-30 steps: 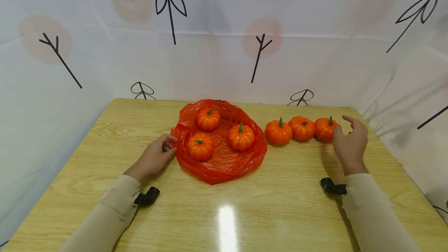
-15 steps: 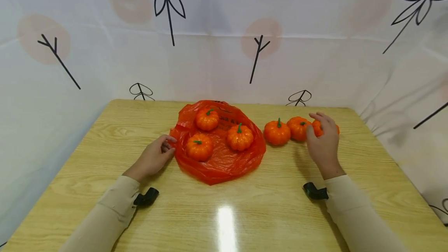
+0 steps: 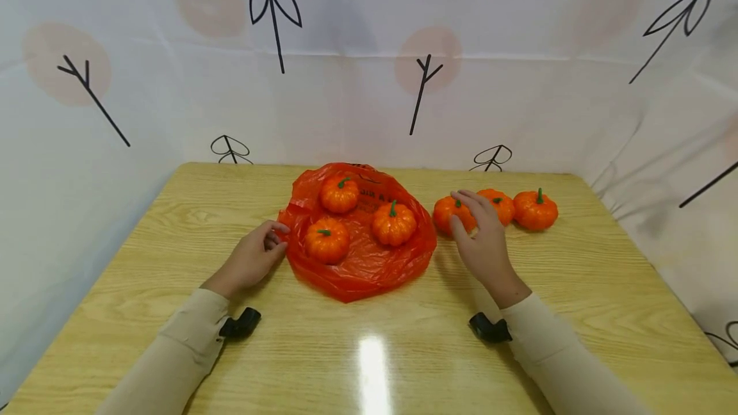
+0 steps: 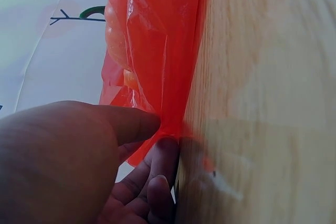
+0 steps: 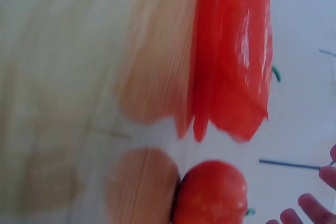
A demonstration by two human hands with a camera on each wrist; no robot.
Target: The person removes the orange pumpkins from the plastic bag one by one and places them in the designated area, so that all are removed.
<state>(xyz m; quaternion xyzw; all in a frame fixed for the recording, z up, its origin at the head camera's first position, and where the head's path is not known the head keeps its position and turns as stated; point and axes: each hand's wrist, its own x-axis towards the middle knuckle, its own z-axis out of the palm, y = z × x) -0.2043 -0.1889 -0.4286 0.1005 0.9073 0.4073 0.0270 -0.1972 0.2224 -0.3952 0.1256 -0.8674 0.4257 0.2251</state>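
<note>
A red plastic bag [image 3: 369, 274] lies spread wide on the table, with three small orange pumpkins inside, one of them a front-left pumpkin [image 3: 327, 242]. My left hand [image 3: 249, 260] pinches the bag's left edge between thumb and fingers, as the left wrist view shows at the red film [image 4: 163, 66]. Over the pumpkin [image 3: 446, 215] just right of the bag, my right hand [image 3: 487, 247] hovers with fingers spread and holds nothing. In the right wrist view, that pumpkin [image 5: 212, 195] stands apart from the fingertips [image 5: 312, 207]. The hand partly hides it in the head view.
Two more pumpkins, a middle one [image 3: 500, 205] and an end one [image 3: 536, 210], continue the row to the right. The wooden table [image 3: 288, 351] meets a white patterned cloth [image 3: 346, 107] at its back edge. Black camera mounts sit at both wrists.
My right hand has swept left along the row, from the far-right pumpkin to the one nearest the bag. The left hand, bag and pumpkins have stayed in place.
</note>
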